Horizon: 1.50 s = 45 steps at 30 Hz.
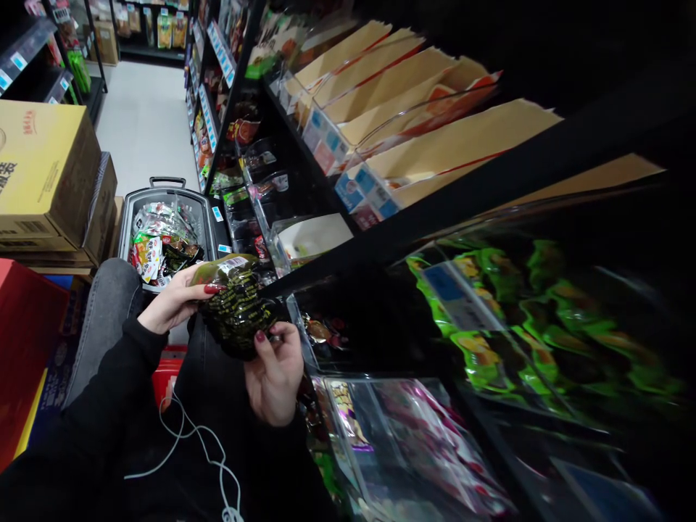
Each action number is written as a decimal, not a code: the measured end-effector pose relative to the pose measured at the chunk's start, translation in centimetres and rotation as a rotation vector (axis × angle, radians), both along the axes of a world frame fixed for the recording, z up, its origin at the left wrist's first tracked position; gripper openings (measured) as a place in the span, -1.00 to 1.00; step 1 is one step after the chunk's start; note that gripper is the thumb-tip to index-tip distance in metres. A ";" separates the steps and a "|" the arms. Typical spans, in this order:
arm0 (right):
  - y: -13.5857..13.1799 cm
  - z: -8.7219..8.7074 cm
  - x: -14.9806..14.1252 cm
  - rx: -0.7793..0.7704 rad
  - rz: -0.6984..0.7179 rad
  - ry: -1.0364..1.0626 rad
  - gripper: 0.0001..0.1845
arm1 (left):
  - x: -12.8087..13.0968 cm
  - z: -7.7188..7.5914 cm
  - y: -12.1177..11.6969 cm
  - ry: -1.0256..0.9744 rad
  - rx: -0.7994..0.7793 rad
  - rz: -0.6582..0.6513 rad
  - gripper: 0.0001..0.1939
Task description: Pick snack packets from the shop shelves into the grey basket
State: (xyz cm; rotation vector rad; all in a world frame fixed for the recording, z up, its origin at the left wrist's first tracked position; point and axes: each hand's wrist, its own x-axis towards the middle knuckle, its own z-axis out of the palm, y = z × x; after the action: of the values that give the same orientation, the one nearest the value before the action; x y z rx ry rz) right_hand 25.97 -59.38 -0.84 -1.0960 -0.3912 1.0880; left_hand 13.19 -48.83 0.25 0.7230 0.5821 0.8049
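Note:
A dark, shiny snack packet (pixel 233 308) with yellow-green print and a white barcode label is held in front of me. My left hand (pixel 177 296) grips its upper left side, thumb across the front. At its lower right edge, my right hand (pixel 276 373) pinches the packet between thumb and fingers. The packet is tilted, and its underside is hidden. Just beyond it stands a grey basket (pixel 205 217) with a handle, holding many small wrapped packets.
Black shelving (pixel 380 246) runs along my right with clear bins, opened cardboard boxes (pixel 435 101) and green packets (pixel 478 359). Stacked cartons (pixel 43 170) and a red box (pixel 27 348) are on my left. A white cable (pixel 204 435) lies over my lap. The aisle floor (pixel 146 116) stretches ahead.

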 end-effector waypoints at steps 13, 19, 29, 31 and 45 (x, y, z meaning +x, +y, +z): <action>0.3 -0.7 -0.6 0.063 -0.168 -0.052 -0.37 | -0.1 -1.1 0.1 -0.112 0.007 -0.049 -0.34; 0.0 -2.3 -0.3 0.126 -0.018 -0.423 -0.51 | -0.4 -1.7 0.5 -0.068 0.168 -0.062 -0.16; 2.0 -0.9 1.0 0.711 -0.336 -1.918 -0.60 | -1.2 -2.2 0.0 -0.177 0.047 -0.180 -0.17; 2.6 -1.3 1.2 0.691 -0.286 -1.956 -0.61 | -1.2 -1.9 -0.1 -0.081 -0.018 -0.132 -0.27; 18.0 -5.2 1.1 0.065 0.664 -2.001 -0.55 | -7.9 -1.7 4.7 0.411 0.133 0.621 -0.42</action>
State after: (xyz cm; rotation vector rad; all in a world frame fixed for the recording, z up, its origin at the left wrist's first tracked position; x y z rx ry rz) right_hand 27.09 -41.39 -6.03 -1.7318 -2.4262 0.0656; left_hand 5.31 -44.15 -1.46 0.8482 1.1658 1.2880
